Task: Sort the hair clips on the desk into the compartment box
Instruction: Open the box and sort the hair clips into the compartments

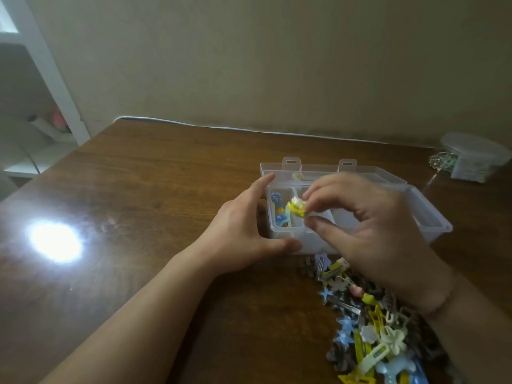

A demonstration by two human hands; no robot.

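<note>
Pinching a yellow clip [296,207] with our right hand [368,223], we judge it light, stiff, slippery; our left hand [243,231], fingers spread, steadies the compartment box [285,231].

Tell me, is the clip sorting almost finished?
Not nearly. A few blue clips already sit in the compartment box. The right hand pinches a yellow clip above it while the left hand steadies the box. A big pile of clips waits on the desk.

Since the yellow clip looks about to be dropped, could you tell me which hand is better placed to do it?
The right hand: it pinches the yellow clip above the compartment box, while the left hand steadies the box's left end.
</note>
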